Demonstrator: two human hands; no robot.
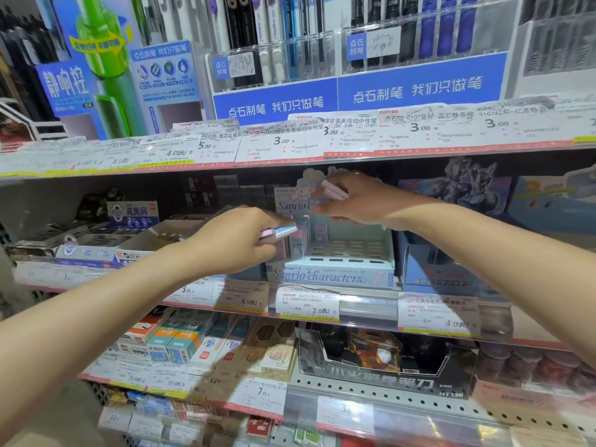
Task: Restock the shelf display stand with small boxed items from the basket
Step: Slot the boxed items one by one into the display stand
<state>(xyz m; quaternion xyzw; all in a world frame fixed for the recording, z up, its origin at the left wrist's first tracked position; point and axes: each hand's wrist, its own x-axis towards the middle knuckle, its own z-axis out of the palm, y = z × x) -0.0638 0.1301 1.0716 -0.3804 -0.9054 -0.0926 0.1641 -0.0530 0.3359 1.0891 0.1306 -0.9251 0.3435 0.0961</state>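
Small boxes are held at the pale blue display stand (332,274) on the middle shelf.

A pink and blue box (280,231) is pinched in the curled fingers of the left hand (237,241) just over the stand's left rows. Pink boxes (333,189) are gripped by the right hand (353,198) above the stand's back. Price tags (308,307) are fixed below the stand.

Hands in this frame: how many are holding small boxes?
2. The left hand grips a box at the stand's left side; the right hand holds pink boxes above it. More may be hidden in the palms.
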